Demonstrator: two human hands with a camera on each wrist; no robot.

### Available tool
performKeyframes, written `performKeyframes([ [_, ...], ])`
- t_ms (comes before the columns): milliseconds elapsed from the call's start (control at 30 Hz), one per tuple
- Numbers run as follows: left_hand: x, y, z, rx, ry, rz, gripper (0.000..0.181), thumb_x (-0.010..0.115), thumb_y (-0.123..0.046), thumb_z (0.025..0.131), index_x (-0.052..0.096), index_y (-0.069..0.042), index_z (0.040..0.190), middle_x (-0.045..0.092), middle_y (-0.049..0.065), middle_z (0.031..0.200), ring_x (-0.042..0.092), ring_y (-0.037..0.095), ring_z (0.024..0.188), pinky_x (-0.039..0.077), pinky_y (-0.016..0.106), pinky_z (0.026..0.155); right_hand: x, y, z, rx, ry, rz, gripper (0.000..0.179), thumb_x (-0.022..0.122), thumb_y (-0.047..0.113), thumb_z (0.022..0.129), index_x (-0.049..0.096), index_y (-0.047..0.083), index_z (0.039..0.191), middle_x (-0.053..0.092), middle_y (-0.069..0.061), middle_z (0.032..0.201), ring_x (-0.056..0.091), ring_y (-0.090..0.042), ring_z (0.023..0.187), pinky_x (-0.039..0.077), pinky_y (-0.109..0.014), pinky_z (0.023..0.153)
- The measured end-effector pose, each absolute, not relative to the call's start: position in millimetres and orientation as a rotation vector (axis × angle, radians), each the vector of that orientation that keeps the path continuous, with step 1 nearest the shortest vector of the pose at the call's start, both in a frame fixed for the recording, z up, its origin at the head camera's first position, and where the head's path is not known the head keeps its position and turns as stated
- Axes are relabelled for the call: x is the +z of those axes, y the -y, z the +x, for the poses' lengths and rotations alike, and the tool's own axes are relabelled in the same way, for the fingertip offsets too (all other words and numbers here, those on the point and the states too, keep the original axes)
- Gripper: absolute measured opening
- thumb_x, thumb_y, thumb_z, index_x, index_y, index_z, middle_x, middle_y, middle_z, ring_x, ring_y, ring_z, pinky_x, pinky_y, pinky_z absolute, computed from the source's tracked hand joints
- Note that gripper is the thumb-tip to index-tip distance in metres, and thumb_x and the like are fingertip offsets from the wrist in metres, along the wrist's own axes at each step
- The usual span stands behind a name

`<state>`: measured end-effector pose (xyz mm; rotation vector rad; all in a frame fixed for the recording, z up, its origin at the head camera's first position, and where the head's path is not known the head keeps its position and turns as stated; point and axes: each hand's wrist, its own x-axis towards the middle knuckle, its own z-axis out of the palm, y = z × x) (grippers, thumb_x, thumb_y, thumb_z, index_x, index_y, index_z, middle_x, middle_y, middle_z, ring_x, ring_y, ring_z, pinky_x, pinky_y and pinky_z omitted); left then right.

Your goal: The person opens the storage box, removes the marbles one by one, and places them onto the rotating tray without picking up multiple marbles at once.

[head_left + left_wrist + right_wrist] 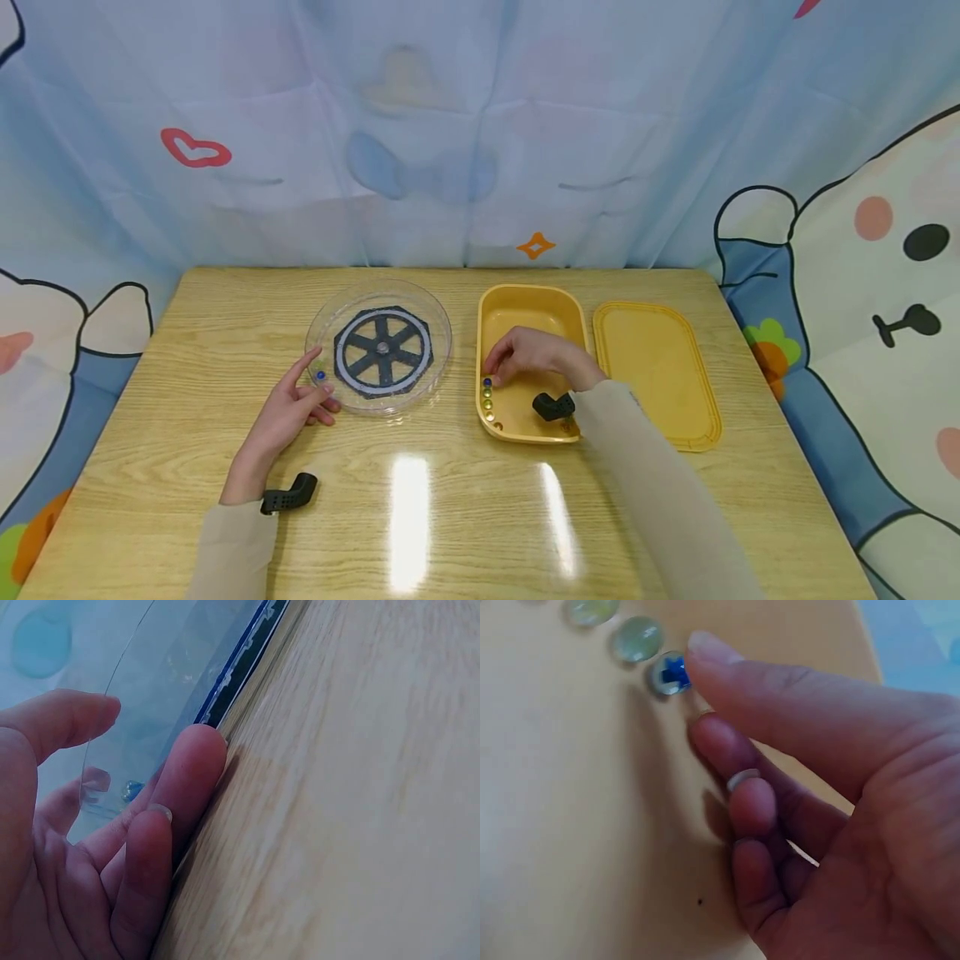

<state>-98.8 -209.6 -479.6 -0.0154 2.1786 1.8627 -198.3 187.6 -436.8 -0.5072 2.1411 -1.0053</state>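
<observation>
My left hand (pixel 288 412) holds the near-left rim of a clear round dish (pixel 442 367), with thumb and fingers either side of the edge. Inside the dish, by that hand, lies a marble with blue in it (pixel 321 375). Reaching into a yellow box (pixel 532 292), my right hand (pixel 528 354) has its thumb tip right at a blue-centred glass marble (pixel 673 673); its fingers are loosely bent beneath the thumb. That marble heads a row along the box's left wall, followed by a greenish marble (pixel 637 639) and a yellowish one (pixel 592 609).
A yellow lid (pixel 652 367) lies flat to the right of the box. The dish bears a dark, spoked wheel pattern (pixel 382 350). Behind the wooden table (pixel 225 317) hangs a printed blue curtain (pixel 315 200). Each wrist wears a black camera mount (pixel 292 493).
</observation>
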Motion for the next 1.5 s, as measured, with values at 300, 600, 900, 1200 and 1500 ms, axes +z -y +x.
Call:
performKeyframes([
  [300, -479.8, 211.0, -94.1, 1.864, -2.171, -0.037, 0.07, 0.057, -0.017, 0.104, 0.017, -0.023, 0.161, 0.072, 0.021, 0.089, 0.07, 0.021, 0.065, 0.054, 0.03, 0.065, -441.1, -179.0, -198.1, -0.905, -2.184, -0.554, 0.016, 0.083, 0.003, 0.079, 0.078, 0.002, 0.095, 0.072, 0.001, 0.084, 0.061, -0.011, 0.076, 0.049, -0.025, 0.072],
  [600, -479.7, 210.9, -94.0, 1.867, -2.165, -0.038, 0.071, 0.058, -0.018, 0.103, 0.017, -0.023, 0.161, 0.072, 0.019, 0.087, 0.07, 0.02, 0.065, 0.054, 0.029, 0.064, -439.2, -176.3, -197.8, -0.856, -2.182, -0.557, 0.011, 0.08, 0.002, 0.082, 0.077, 0.002, 0.093, 0.072, 0.0, 0.083, 0.062, -0.01, 0.075, 0.049, -0.025, 0.072],
  [900, -480.6, 210.4, -93.8, 1.867, -2.165, -0.042, 0.07, 0.057, -0.018, 0.104, 0.018, -0.022, 0.161, 0.072, 0.019, 0.088, 0.07, 0.02, 0.065, 0.054, 0.03, 0.064, -439.0, -182.4, -200.9, -0.917, -2.134, -0.581, 0.011, 0.076, 0.003, 0.087, 0.074, 0.0, 0.098, 0.072, 0.0, 0.088, 0.063, -0.01, 0.079, 0.049, -0.025, 0.077],
  [1200, -479.9, 209.2, -96.1, 1.852, -2.178, -0.041, 0.07, 0.057, -0.018, 0.103, 0.018, -0.022, 0.161, 0.073, 0.018, 0.088, 0.07, 0.021, 0.066, 0.052, 0.029, 0.063, -429.0, -193.1, -203.2, -0.99, -2.184, -0.557, 0.01, 0.072, 0.006, 0.091, 0.072, 0.001, 0.1, 0.072, -0.003, 0.092, 0.065, -0.016, 0.086, 0.049, -0.029, 0.081],
  [1500, -476.5, 209.0, -99.0, 1.837, -2.205, -0.024, 0.07, 0.058, -0.019, 0.103, 0.019, -0.021, 0.161, 0.073, 0.017, 0.088, 0.07, 0.02, 0.066, 0.05, 0.028, 0.062, -411.8, -197.5, -204.3, -1.134, -2.321, -0.487, 0.012, 0.068, 0.008, 0.095, 0.07, 0.001, 0.104, 0.07, -0.009, 0.103, 0.063, -0.029, 0.095, 0.048, -0.039, 0.086],
])
